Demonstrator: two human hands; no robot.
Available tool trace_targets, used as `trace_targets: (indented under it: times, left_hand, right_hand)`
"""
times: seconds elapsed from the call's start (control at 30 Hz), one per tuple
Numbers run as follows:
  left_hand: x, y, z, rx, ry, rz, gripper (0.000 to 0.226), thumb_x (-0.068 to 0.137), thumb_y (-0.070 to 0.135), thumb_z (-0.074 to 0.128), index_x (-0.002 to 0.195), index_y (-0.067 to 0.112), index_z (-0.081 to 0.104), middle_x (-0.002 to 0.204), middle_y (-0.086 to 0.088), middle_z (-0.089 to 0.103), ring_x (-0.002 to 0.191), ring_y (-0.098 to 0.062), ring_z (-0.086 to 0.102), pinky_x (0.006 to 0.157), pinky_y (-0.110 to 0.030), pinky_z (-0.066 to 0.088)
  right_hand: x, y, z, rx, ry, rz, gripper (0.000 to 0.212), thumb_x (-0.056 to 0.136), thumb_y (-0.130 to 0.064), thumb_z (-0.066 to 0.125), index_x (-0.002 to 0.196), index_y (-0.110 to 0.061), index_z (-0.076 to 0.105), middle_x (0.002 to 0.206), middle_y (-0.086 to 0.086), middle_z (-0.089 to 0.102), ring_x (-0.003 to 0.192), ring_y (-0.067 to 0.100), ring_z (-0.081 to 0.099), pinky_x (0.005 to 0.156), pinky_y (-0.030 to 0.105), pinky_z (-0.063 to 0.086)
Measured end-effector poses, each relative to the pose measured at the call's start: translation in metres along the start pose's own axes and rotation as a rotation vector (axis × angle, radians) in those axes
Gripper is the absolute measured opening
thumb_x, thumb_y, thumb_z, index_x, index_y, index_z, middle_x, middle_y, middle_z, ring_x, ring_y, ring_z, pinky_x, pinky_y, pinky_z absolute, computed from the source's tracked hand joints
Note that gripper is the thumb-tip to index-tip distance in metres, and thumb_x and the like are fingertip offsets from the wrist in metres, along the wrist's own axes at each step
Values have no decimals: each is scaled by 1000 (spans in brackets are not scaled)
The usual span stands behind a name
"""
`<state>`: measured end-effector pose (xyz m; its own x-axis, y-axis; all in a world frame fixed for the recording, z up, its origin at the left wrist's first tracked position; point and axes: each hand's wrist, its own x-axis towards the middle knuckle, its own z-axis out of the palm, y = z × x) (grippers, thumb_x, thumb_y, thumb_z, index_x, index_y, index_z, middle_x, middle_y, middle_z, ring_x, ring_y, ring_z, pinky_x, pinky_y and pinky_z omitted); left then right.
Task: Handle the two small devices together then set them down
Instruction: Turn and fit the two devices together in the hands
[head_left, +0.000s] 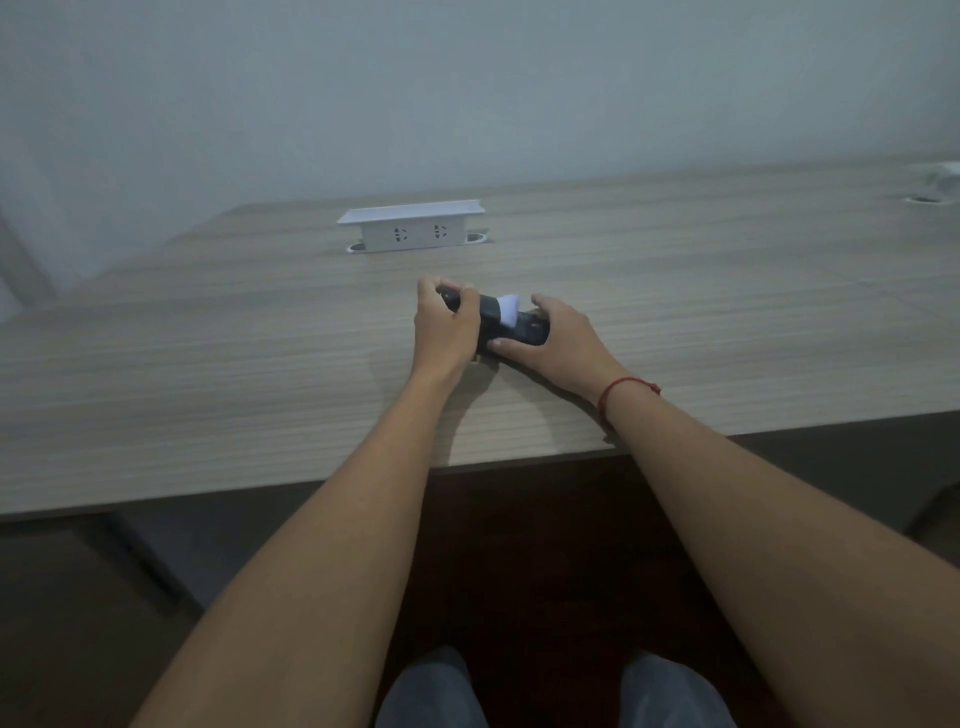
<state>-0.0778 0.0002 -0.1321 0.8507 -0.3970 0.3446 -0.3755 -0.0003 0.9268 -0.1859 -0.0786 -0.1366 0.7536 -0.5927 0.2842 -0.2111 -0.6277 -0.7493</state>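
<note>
Two small dark devices lie close together on the wooden table (208, 364), just past its middle. My left hand (447, 325) is closed over the left device (491, 312), of which only the right end shows. My right hand (558, 340) grips the right device (530, 332) from the side, thumb under its near edge. A small white piece (509, 306) shows between the two devices. Whether the devices touch each other is hidden by my fingers.
A raised white socket box (410, 228) stands behind the devices, with cable holes on each side. Another cable hole (927, 199) and a pale object sit at the far right. The table's front edge (363, 480) runs below my forearms; my knees show underneath.
</note>
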Motion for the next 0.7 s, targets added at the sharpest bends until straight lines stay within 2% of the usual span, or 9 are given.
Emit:
trace_targets:
  times: [0.07,0.17,0.3,0.37,0.43,0.5,0.57,0.63,0.7]
  left_hand:
    - [-1,1,0,91,99,-17,12,93,22,47,99,14,42,86,1,53,82,-20,53,73,-30,44]
    - [-2,2,-2,187,224,-38,12,93,24,45,98,16,38,89,-2,56,83,-26,57,76,-37,47]
    - [-9,2,3,186,9,223,11,94,22,48,95,16,40,79,2,53,77,-23,55,73,-35,47]
    - [-11,4,7,274,12,278,11,95,24,47,96,16,40,79,1,55,75,-24,57,68,-35,48]
    - [-7,3,5,340,157,183,14,95,24,43,102,12,42,82,-2,57,76,-27,61,65,-36,50]
    - [-2,0,-1,333,296,2,17,95,23,41,105,10,41,88,-7,59,83,-31,62,67,-36,46]
    - [3,-3,-5,277,339,-137,12,94,23,40,100,13,36,93,-9,58,89,-32,60,72,-37,44]
    - [3,-2,-5,240,339,-168,11,94,22,39,96,15,31,89,-4,53,87,-31,57,72,-36,42]
    - [2,-1,-4,227,332,-158,11,95,22,38,96,15,30,89,-2,50,82,-29,53,70,-35,39]
  right_hand:
    - [1,1,-1,36,8,7,85,75,-36,77,141,-5,33,131,10,55,112,18,53,85,20,39]
    - [2,2,1,66,21,18,94,73,-37,79,145,-7,26,133,11,55,117,20,53,86,20,39]
    - [6,6,2,96,21,32,98,72,-34,80,147,-8,24,135,11,54,117,20,53,89,22,40]
    - [6,7,0,109,27,35,98,71,-32,81,147,-9,24,138,11,52,124,21,50,92,23,38]
    - [5,8,0,119,20,40,98,69,-33,82,147,-11,26,139,10,51,125,21,49,92,22,37]
    - [5,9,0,133,10,54,98,68,-33,83,146,-13,28,139,9,50,126,21,48,95,23,36]
    - [7,11,-2,135,-27,55,93,69,-31,83,145,-13,31,141,7,49,128,20,47,99,25,36]
    - [9,11,-6,69,-92,36,80,76,-25,77,144,-14,36,143,6,46,129,18,45,97,21,34]
    - [11,9,-6,70,-88,49,67,83,-28,67,142,-16,39,145,4,43,131,18,41,97,21,32]
